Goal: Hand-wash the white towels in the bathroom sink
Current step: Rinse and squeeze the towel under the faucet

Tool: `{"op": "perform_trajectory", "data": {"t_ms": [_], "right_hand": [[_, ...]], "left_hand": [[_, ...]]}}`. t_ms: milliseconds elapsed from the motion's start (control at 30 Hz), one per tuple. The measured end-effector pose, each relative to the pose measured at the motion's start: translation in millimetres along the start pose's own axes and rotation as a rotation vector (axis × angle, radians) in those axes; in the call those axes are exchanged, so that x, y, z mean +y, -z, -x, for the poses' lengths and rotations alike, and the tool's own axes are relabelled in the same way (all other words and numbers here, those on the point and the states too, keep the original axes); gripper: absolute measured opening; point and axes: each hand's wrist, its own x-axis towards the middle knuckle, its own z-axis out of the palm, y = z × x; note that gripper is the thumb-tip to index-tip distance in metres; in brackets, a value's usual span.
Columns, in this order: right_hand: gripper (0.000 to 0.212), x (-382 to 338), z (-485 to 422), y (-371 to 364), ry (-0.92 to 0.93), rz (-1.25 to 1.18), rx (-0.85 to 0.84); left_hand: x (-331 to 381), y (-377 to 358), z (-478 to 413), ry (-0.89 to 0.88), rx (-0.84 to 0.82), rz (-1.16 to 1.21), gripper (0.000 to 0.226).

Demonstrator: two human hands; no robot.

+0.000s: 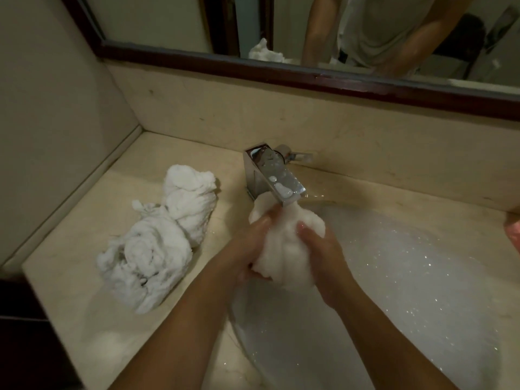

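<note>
Two bare forearms (180, 327) reach up from the bottom edge and meet over the sink. Between them is the white towel (284, 243), bunched into a wet lump right under the spout. Left hand (250, 249) is wrapped round the lump's left side, fingers curled in tight, thumb up near the top of the cloth. Right hand (323, 254) grips the other side, fingers curled round it too, fingertips pressed into the cloth. Both hands have the one towel, close together at the bottom of the bundle.

The towel's top sits just beneath the mouth of the chrome tap (274, 175), touching or very nearly, hard to call. Water shows at the spout's mouth, spilling off to the right. Below the hands, the sink (408, 277) is pale and speckled with glinting droplets or suds; which, I cannot tell.

Out to the left, on the beige worktop (64, 271), a heap of more white towels (160, 243) lies crumpled and twisted, apart from the hands and just beside the sink's rim. Behind the tap comes the dark-framed mirror (281, 71), reflecting the person's arms and a scrap of the heap. At the far right edge something pink (513, 229) peeks in, too cropped to name.
</note>
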Motion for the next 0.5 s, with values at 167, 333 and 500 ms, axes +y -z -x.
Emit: {"op": "perform_trajectory", "data": {"t_ms": [167, 333, 500], "right_hand": [[0.054, -7, 0, -3, -0.059, 0.122, 0.107], [0.049, -24, 1, -1, -0.175, 0.020, -0.076], [0.026, -14, 13, -7, -0.016, 0.183, 0.032]], "left_hand": [[-24, -2, 4, -0.035, 0.222, -0.013, 0.078], [-30, -9, 29, -0.144, 0.280, 0.018, 0.073], [-26, -11, 35, -0.103, 0.312, -0.179, 0.095]]}}
